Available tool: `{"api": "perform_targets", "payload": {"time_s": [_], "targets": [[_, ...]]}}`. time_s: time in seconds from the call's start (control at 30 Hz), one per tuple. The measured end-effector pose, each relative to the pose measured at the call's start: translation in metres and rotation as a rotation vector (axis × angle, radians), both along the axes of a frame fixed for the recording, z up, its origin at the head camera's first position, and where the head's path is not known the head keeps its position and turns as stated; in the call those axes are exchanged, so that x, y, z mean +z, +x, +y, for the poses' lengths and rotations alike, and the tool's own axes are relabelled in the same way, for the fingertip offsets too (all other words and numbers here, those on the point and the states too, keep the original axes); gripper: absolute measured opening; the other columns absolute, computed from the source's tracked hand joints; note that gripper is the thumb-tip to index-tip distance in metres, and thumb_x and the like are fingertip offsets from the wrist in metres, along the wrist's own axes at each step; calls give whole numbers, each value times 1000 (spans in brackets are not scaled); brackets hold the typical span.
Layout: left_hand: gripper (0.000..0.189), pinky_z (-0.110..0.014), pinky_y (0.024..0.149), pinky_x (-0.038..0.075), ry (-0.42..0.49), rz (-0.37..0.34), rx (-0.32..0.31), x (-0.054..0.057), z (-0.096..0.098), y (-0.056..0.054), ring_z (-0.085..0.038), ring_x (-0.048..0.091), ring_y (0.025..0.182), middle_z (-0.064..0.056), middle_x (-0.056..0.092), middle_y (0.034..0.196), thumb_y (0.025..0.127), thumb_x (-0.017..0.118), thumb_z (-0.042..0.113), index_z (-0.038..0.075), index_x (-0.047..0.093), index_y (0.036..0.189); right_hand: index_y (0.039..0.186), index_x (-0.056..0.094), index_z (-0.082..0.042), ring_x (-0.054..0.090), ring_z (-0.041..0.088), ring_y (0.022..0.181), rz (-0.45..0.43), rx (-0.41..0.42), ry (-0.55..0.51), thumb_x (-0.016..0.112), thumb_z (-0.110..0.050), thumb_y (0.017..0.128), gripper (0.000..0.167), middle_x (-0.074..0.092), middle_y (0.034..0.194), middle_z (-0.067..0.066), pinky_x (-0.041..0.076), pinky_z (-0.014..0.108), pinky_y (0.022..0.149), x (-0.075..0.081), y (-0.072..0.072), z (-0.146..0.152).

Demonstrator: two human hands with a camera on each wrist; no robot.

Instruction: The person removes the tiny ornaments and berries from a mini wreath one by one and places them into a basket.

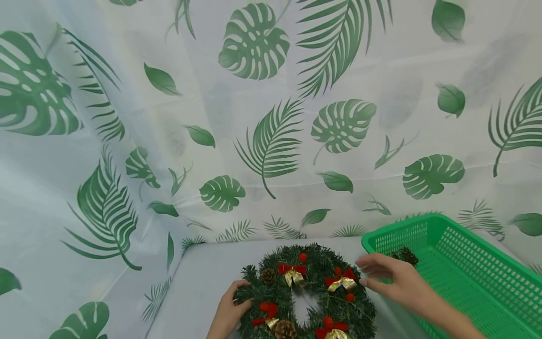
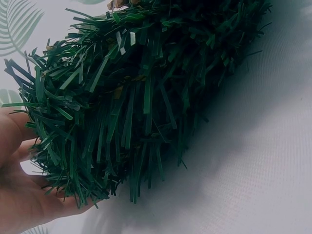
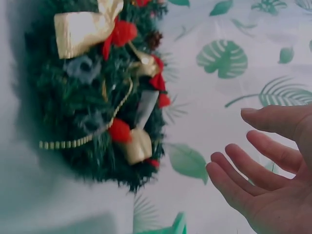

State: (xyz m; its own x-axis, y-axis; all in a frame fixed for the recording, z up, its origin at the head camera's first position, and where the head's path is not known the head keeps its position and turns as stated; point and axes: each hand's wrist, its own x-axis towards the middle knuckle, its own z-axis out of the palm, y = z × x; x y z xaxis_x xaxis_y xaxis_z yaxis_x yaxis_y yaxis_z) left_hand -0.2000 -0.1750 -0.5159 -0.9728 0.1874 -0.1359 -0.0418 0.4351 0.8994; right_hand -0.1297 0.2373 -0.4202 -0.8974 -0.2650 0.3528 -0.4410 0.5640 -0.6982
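A green Christmas wreath (image 1: 315, 256) lies on the white table, dressed with red and gold bows (image 1: 292, 273), red berries and pine cones (image 1: 267, 276). My left hand (image 1: 230, 308) grips its left side, and in the left wrist view the fingers (image 2: 73, 207) reach round the bristly needles. At the opposite side, my right hand (image 1: 391, 280) holds nothing, its fingers loosely bent. The right wrist view shows that hand (image 3: 273, 180) apart from the wreath, where a gold bead string (image 3: 119, 105) hangs across the needles.
A green plastic basket (image 1: 474, 235) stands to the right, partly behind my right forearm. Brown pine cones (image 1: 408, 255) lie in its far left corner. White sheeting (image 1: 292, 207) with green leaf prints rises behind and left of the table (image 1: 199, 278).
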Motion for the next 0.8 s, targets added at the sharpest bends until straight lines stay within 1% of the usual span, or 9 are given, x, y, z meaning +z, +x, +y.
{"api": "perform_targets", "payload": {"time_s": [0.17,0.37,0.5,0.57,0.6,0.67,0.73,0.77,0.8], "targets": [[41,-47,87,48,1,2,0,0,0,0,-58,36,140,-32,40,155,93,67,12,8,59,133,120,69,-9,66,-6,100,69,14,-59,78,-6,89,33,73,111,-2,58,24,79,-8,4,-17],[41,-43,80,44,11,12,6,-2,0,3,-54,43,136,-33,41,154,93,67,11,8,59,133,123,68,-14,70,4,100,-29,16,-84,78,-18,91,34,72,115,7,59,26,81,-15,10,-30],[40,-41,77,43,18,17,12,-3,1,5,-49,47,133,-33,41,154,93,67,11,8,59,132,125,67,-10,71,7,102,-52,59,-116,75,-19,93,34,70,118,15,59,26,82,-20,12,-37],[41,-40,74,43,28,8,21,-3,2,5,-44,55,119,-33,40,155,93,67,11,8,59,133,126,66,-10,71,10,102,-57,73,-128,75,-20,94,34,69,118,16,59,28,82,-22,12,-41],[41,-39,73,43,35,-1,26,-2,2,5,-39,58,107,-33,40,155,93,67,11,9,59,133,125,67,-10,71,11,103,-56,77,-128,75,-21,94,34,69,118,15,59,29,83,-23,11,-43],[41,-38,69,42,44,-16,38,-1,3,5,-30,56,88,-33,39,155,93,67,12,10,59,133,125,67,-15,71,10,104,-56,66,-115,75,-25,94,33,70,117,10,59,29,83,-25,11,-47],[42,-39,67,40,55,-30,48,0,3,5,-25,48,82,-33,37,157,93,67,11,10,58,134,125,67,-16,71,10,104,-25,82,-108,75,-24,94,33,71,117,7,59,31,83,-28,9,-51],[41,-39,68,40,55,-29,50,1,3,5,-26,50,84,-33,37,157,93,67,11,10,58,134,125,67,-16,70,9,104,-2,99,-107,76,-22,93,34,71,117,6,59,31,82,-30,9,-54],[41,-39,69,40,51,-24,49,1,3,5,-28,54,93,-33,37,157,93,67,11,10,58,134,125,67,-15,70,7,105,24,117,-108,76,-20,93,34,71,117,6,59,30,82,-32,8,-56]]}}
